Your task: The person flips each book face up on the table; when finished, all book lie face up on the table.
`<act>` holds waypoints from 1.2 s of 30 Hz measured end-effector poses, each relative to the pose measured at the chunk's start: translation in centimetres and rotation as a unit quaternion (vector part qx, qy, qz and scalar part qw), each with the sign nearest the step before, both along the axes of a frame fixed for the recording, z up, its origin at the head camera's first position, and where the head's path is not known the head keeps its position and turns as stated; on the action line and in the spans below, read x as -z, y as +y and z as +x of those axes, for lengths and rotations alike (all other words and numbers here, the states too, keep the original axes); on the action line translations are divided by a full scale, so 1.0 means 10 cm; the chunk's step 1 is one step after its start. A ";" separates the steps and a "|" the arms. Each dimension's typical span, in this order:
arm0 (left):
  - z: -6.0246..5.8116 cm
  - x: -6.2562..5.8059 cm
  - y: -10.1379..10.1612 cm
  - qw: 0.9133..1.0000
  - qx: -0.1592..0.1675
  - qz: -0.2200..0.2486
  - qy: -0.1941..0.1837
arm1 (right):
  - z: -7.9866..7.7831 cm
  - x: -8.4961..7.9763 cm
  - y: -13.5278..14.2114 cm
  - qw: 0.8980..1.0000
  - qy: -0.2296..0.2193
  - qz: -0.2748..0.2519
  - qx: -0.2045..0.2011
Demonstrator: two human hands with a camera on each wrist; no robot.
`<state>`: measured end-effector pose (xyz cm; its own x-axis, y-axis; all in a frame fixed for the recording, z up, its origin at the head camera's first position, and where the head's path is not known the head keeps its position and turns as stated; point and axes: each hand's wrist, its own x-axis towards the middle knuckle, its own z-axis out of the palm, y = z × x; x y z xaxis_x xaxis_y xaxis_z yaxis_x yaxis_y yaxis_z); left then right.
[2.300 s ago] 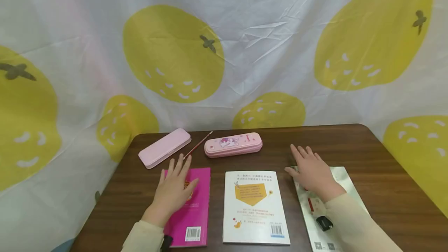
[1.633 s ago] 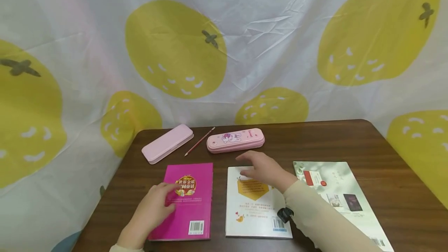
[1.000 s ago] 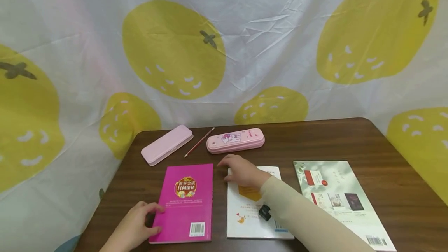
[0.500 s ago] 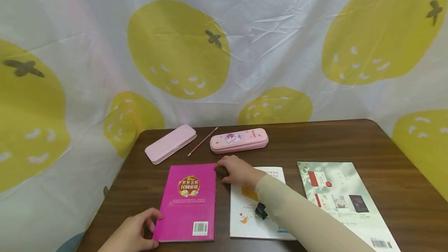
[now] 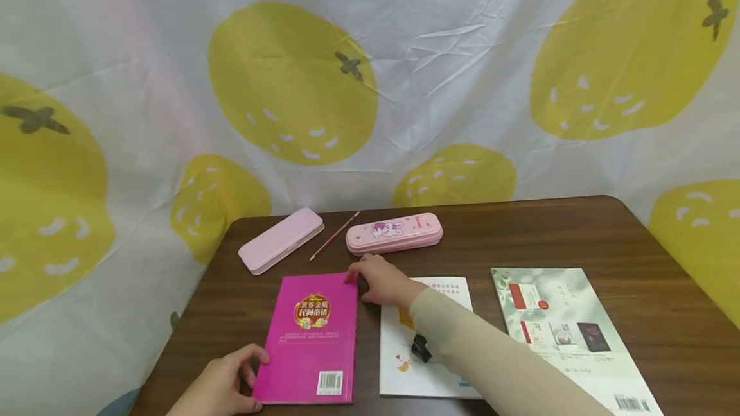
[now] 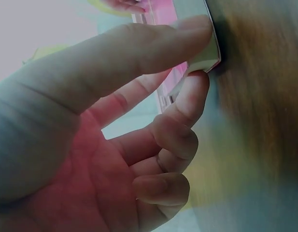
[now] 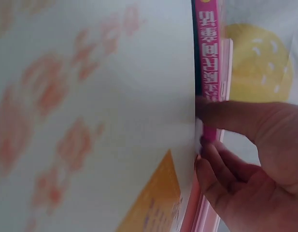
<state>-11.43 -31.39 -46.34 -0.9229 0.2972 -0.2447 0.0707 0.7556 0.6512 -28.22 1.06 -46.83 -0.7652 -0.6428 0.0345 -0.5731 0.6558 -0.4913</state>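
A magenta book (image 5: 306, 355) lies flat at the table's near left, back cover and barcode up. At its lower left corner, my left hand (image 5: 216, 382) pinches the edge. The left wrist view has the thumb and index finger on the corner of the book (image 6: 202, 50), the other fingers curled below. My right hand (image 5: 384, 281) reaches over the white book (image 5: 407, 364) to the magenta book's upper right corner. In the right wrist view its thumb and fingers close round that corner at the spine (image 7: 209, 53). The sleeve covers part of the white book.
A pale green book (image 5: 569, 332) lies at the right. Behind the books are a plain pink pencil case (image 5: 281, 239), a red pencil (image 5: 334, 236) and a pink rabbit-print pencil case (image 5: 395, 234). A fruit-print curtain (image 5: 439, 82) hangs beyond the table's (image 5: 520, 230) far edge.
My right hand has crossed left from the green book, over the white book, to the magenta book's upper corner. My left hand has slid back from its cover to the lower left corner.
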 end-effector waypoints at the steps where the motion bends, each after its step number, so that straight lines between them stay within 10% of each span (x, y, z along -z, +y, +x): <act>1: 0.00 0.00 0.00 1.000 0.001 0.001 0.000 | 0.01 0.00 0.00 1.000 0.003 -0.002 0.007; 19: -0.01 0.01 -0.01 0.999 -0.030 0.006 -0.032 | 0.03 -0.05 0.05 0.998 0.063 -0.009 0.007; 26: 0.02 0.00 -0.10 0.999 -0.025 -0.027 0.015 | 0.01 -0.05 0.10 0.996 0.050 -0.066 -0.018; 36: 0.08 -0.21 -0.10 0.982 -0.141 -0.091 0.082 | -0.05 -0.03 0.14 0.980 -0.021 -0.197 -0.001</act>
